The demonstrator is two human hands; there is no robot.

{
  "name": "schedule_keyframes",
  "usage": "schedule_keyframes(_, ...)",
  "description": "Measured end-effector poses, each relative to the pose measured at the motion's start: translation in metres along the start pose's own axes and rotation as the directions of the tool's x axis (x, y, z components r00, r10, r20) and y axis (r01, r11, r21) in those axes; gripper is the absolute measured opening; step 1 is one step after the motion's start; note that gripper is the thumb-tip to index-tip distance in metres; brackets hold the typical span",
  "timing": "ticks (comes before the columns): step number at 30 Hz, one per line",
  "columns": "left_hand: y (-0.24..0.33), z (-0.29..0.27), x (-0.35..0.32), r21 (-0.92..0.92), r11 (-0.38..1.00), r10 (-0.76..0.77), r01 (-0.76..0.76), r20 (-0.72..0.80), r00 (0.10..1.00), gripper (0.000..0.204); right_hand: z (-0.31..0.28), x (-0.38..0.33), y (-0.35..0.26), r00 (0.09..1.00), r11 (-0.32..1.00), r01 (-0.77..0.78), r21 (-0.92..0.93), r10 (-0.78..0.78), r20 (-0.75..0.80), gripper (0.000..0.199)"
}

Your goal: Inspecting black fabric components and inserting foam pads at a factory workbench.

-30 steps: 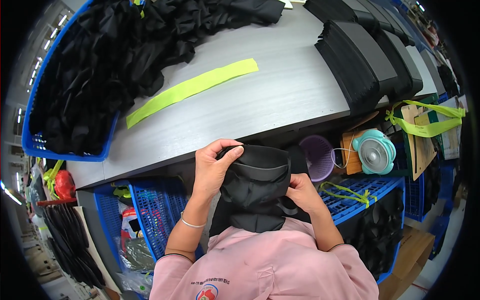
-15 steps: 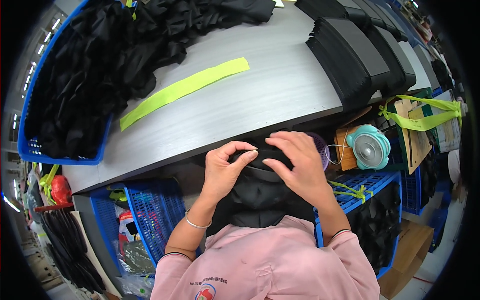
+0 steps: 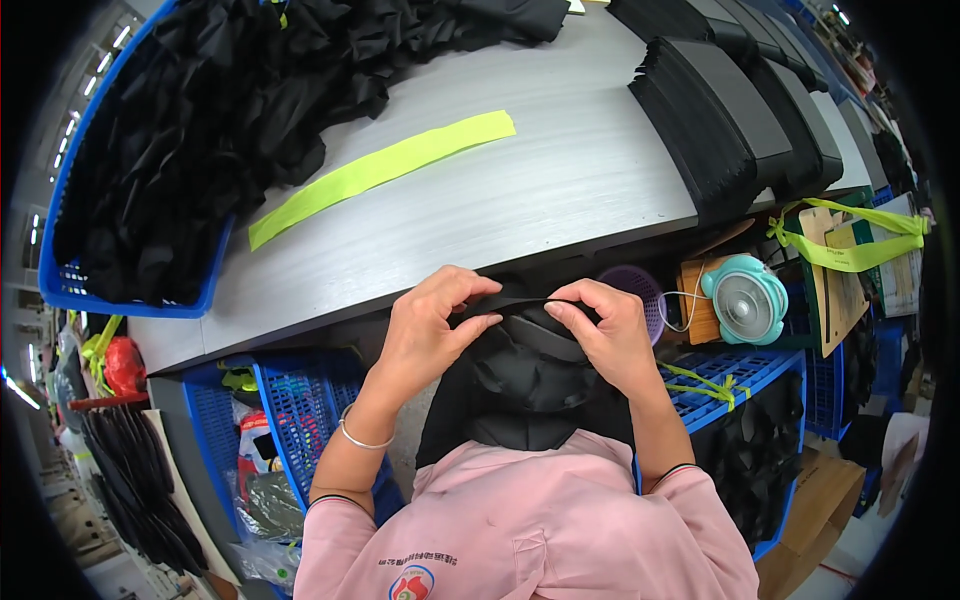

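Observation:
A thin edge of black cloth (image 3: 515, 301) stretches between my hands, just below the table's near edge. My right hand (image 3: 608, 335) pinches it between thumb and forefinger. At its other end my left hand (image 3: 432, 320) has thumb and forefinger apart, one on either side of the cloth. Under the hands, more black material covers my lap, and against it I cannot make out the full shape of the held piece. A flat yellow-green strip (image 3: 380, 178) lies on the grey table (image 3: 440, 230) ahead.
A blue basket (image 3: 130, 300) heaped with black cloth (image 3: 190, 130) stands at the far left. Stacked black pieces (image 3: 715, 115) lie at the table's right. Beside my right arm are a purple basket (image 3: 650, 290), a turquoise fan (image 3: 745, 300) and a blue crate (image 3: 725, 385); blue baskets (image 3: 310, 420) stand at left.
The pinch has passed from my left hand, whose thumb and forefinger have parted, to my right hand, whose thumb and forefinger have closed on the cloth. The view has shifted slightly.

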State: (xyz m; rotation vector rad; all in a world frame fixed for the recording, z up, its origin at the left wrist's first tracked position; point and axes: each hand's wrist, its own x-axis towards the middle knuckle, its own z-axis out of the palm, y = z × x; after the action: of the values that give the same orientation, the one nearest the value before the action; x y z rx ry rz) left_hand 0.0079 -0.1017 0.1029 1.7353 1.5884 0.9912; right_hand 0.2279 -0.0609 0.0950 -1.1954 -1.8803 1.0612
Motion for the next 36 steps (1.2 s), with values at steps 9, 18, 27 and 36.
schedule_keyframes(9,0.018,-0.008,0.015,0.048,0.976,0.213,-0.212,-0.014,0.977,0.017,0.003,-0.002,-0.008,0.998,0.999,0.044,0.015,-0.043,-0.051,0.01)
schedule_keyframes(18,0.024,0.008,0.025,-0.107,0.993,-0.014,0.048,0.297,0.955,0.021,0.003,-0.006,-0.002,0.96,0.956,0.258,-0.138,-0.27,-0.072,0.008)
schedule_keyframes(27,-0.028,-0.01,0.024,-0.306,0.937,-0.226,0.167,-0.17,0.959,0.017,-0.013,-0.002,0.015,0.907,0.99,0.141,-0.021,-0.138,-0.398,0.043)
schedule_keyframes(36,-0.2,-0.064,-0.033,-0.681,0.694,-0.662,0.236,-0.474,0.58,0.024,0.023,-0.046,0.113,0.928,0.841,-0.343,0.419,0.371,0.014,0.013)
